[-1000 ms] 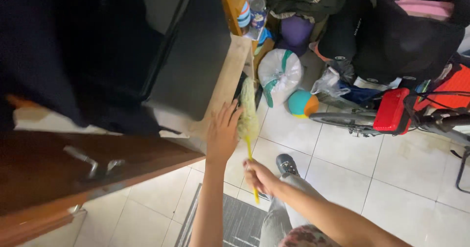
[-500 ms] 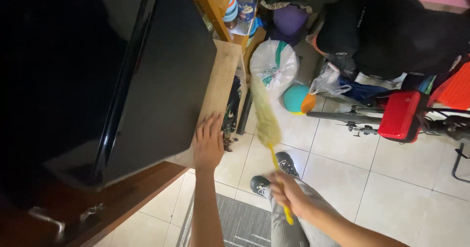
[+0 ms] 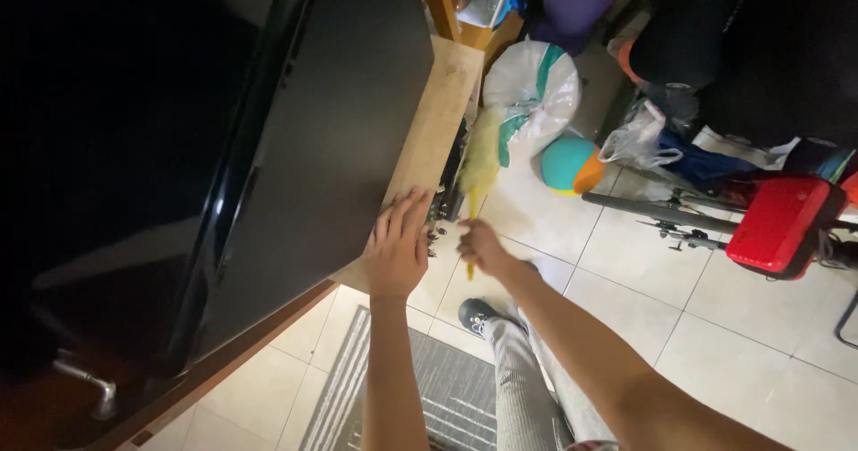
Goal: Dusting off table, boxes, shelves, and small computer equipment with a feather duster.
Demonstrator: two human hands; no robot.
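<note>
Pale glossy floor tiles fill a cluttered room seen from above, where a person dusts the edge of a light wooden desk carrying a large flat black television. At the frame's centre, the left hand lies flat and spread wide on the desk's front lip, touching the wood beside the screen's lower corner. Just at its 3 o'clock, the right hand is closed around the thin yellow handle of a feather duster, whose soft pale yellow-green head, blurred, points toward 12 o'clock along the desk's edge. Doing this well seems to call for light, short strokes that keep the fluffy head brushing the wood and the dark gap beneath it, while the flat palm steadies the body and stays off the smooth, easily smeared screen. At 1 o'clock a bulging white sack with green trim rests on the floor, a round teal-and-orange ball just beside it; a glossy red plastic case sits at 3 o'clock. A grey ribbed mat lies at 6 o'clock by a dark shoe.
</note>
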